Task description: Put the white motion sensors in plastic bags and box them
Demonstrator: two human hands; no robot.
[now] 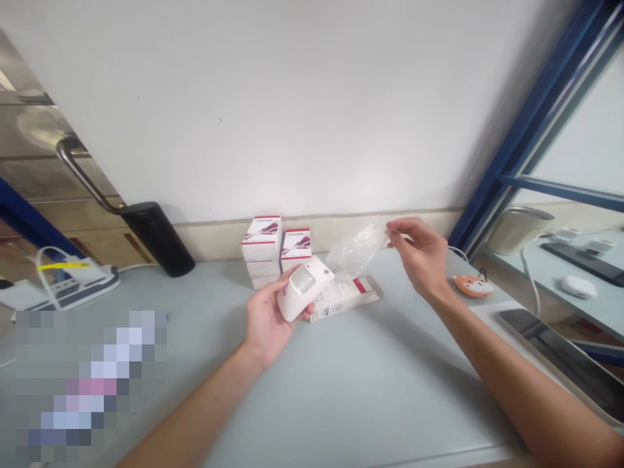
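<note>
A white motion sensor (303,286) with a grey rectangular window lies in my left hand (266,318), its fingers wrapped round the casing. To the right, my right hand (420,252) pinches the edge of a clear plastic bag (358,248), which hangs crumpled towards the left. The sensor and the bag are apart or nearly so; I cannot tell if they touch. Beneath the bag, a white and red carton (347,298) lies on its side on the table, partly hidden behind the sensor.
Stacked small white and red boxes (262,244) stand against the wall, with another box (296,246) beside them. A black cylinder (156,237) stands at the left, near a power strip (92,289). An orange and white fox-like object (472,286) and a dark phone-like slab (550,344) lie on the right.
</note>
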